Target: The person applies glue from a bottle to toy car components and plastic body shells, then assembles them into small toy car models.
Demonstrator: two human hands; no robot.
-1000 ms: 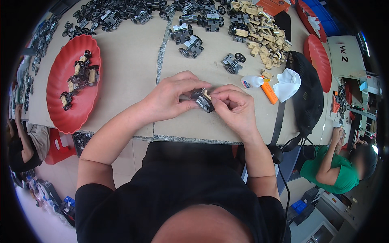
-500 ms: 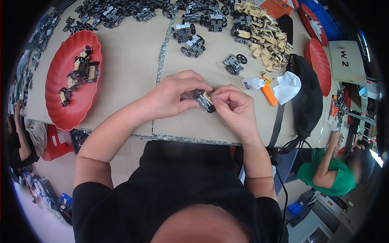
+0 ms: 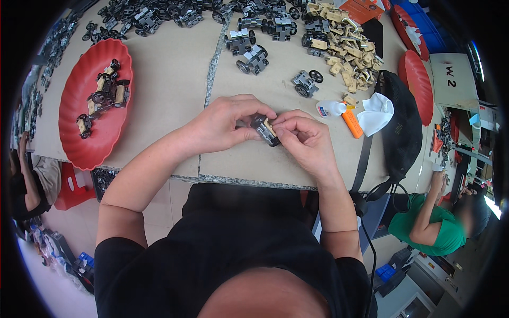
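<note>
Left of the white bottle (image 3: 330,109), the left hand (image 3: 225,126) pinches a wheeled chassis (image 3: 266,135) between thumb and fingers, while the right hand (image 3: 306,140) closes thumb and fingertips on its near-bottle side. A tan part (image 3: 269,125) sits on it; whether fully seated, I cannot tell. Well left of the bottle, a red tray (image 3: 73,106) bears a few pieces that look done; beyond it, a grey-black chassis heap (image 3: 146,22) and tan pile (image 3: 347,50) seem left to join. The bottle and a lone chassis (image 3: 305,85) lie between hands and tan pile; an orange tool (image 3: 352,124) and white cloth (image 3: 375,112) flank the bottle's right.
</note>
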